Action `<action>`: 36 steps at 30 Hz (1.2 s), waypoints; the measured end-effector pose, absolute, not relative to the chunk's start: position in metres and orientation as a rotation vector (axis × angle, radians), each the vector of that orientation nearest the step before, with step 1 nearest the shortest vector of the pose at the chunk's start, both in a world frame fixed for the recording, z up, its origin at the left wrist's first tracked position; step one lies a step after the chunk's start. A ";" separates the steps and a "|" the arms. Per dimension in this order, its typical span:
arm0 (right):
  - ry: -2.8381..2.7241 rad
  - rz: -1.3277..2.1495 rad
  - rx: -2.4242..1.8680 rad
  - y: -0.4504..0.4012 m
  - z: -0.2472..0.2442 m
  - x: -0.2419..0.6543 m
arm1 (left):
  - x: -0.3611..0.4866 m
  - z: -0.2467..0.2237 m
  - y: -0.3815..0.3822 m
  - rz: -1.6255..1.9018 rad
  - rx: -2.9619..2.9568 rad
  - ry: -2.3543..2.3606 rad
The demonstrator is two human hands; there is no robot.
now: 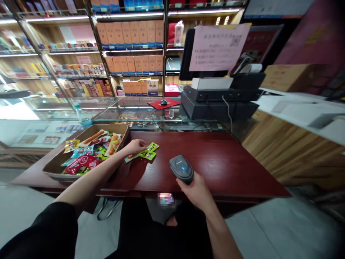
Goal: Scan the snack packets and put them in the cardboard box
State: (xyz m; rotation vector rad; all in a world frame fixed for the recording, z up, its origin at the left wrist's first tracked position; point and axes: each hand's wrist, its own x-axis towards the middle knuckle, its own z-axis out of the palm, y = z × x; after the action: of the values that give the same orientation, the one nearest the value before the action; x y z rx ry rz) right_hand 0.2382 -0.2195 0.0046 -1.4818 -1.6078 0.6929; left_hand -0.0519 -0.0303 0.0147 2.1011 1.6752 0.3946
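Observation:
My right hand [198, 189] grips a dark grey handheld barcode scanner [181, 167] with a small blue light on top, held above the front of the red-brown desk [215, 158]. My left hand [136, 146] has its fingers bent and pinched at the edge of a small group of green snack packets [148, 154] on the desk. A packet with something orange-brown inside [130, 157] lies partly beneath that hand. To the left stands an open cardboard box [124, 130] of mixed snacks. In it are sausage packets [113, 144], a red packet [82, 163] and blue packets [83, 151].
A glass display counter [107, 111] runs behind the desk, bearing a mouse [164, 102] on a red mat. At the back right stand a monitor [187, 54] with a pink paper sheet and a black cash drawer [215, 109]. A bottle [82, 117] stands behind the box.

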 end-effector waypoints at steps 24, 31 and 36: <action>-1.528 0.658 -1.505 -0.246 0.002 0.258 | 0.060 0.007 -0.014 0.752 1.047 1.377; -1.515 0.626 -1.489 -0.243 -0.001 0.256 | 0.063 0.011 -0.026 0.714 0.995 1.149; -1.495 0.664 -1.496 -0.242 -0.005 0.255 | 0.061 0.012 -0.028 0.730 0.934 1.118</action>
State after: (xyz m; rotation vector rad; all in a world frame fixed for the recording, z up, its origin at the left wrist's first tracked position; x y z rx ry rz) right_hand 0.2546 -0.2416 -0.0054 -1.4956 -1.4946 0.6638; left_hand 0.0611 -0.0275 0.0115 0.9344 1.1178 0.7297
